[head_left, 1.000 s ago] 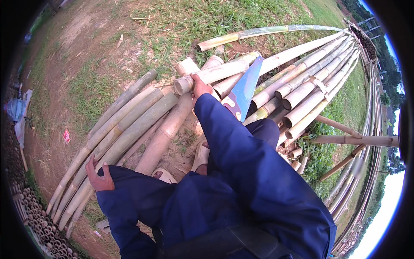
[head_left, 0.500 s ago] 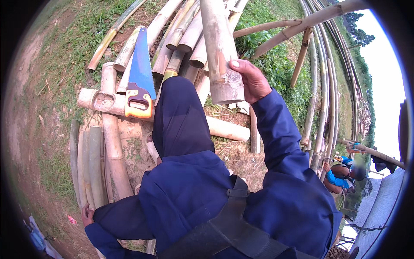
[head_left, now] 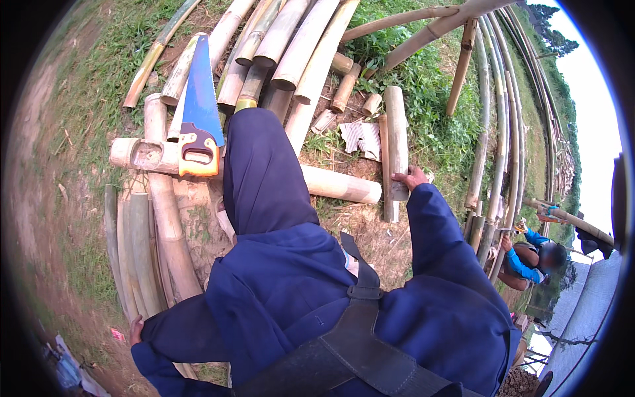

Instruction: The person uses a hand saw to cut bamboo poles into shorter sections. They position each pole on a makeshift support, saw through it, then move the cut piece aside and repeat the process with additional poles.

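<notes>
My right hand (head_left: pixel 413 177) grips the lower end of a short bamboo length (head_left: pixel 397 126), which stands upright beside a thinner strip of wood. My left hand (head_left: pixel 136 329) rests at the side of my thigh, holding nothing that I can see, its fingers partly hidden. A hand saw (head_left: pixel 204 106) with a blue blade and an orange and dark handle leans on a horizontal bamboo pole (head_left: pixel 344 184). The pole's left end has a notch cut into it. My raised knee hides the middle of this pole.
Several bamboo poles (head_left: pixel 281 40) lie stacked ahead, with short offcuts (head_left: pixel 346 89) and torn cardboard (head_left: pixel 362 137) to their right. Split bamboo pieces (head_left: pixel 141 245) stand at the left. Long poles (head_left: pixel 497 132) run along the right, where another person (head_left: pixel 526 261) in blue sleeves crouches.
My right hand has lowered the bamboo length away from in front of me, down and forward to the ground. My left hand stays at my thigh.
</notes>
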Motion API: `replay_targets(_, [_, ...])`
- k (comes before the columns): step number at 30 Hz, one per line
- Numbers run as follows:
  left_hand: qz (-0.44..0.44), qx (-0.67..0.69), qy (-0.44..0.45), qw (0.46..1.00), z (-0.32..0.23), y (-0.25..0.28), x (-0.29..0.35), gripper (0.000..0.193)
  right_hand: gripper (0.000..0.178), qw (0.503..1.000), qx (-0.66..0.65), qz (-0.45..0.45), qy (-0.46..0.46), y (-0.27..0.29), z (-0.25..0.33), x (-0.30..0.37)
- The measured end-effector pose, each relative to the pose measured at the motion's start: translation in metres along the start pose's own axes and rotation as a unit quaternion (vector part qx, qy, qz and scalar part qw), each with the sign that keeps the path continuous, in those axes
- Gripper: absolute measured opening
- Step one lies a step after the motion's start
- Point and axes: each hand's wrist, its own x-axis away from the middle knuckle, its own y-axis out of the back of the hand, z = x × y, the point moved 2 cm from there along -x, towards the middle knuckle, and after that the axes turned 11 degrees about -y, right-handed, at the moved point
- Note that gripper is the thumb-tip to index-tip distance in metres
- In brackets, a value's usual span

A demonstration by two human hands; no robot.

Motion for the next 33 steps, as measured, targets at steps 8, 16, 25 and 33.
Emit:
replay_targets(8, [-0.054,-0.353,0.055,0.932,-0.046,-0.041,0.022,0.059,0.085,0.966,0.225,-0.051,-0.115,-0.035,-0.042,-0.03])
replay_targets(16, [-0.111,-0.374,0.018,0.92,-0.232,-0.121,0.071,0.059,0.078,0.949,0.152,-0.257,0.103,-0.046,0.043,-0.052])
replay_targets(25, [-0.214,-0.222,-0.217,0.926,-0.344,-0.122,-0.004,0.032,0.045,0.836,-0.122,0.021,0.535,-0.12,0.294,0.134])
replay_targets(33, [-0.166,-0.163,-0.193,0.953,-0.403,-0.043,-0.103,0.036,0.04,0.643,0.417,-0.16,0.622,-0.213,0.34,0.235])
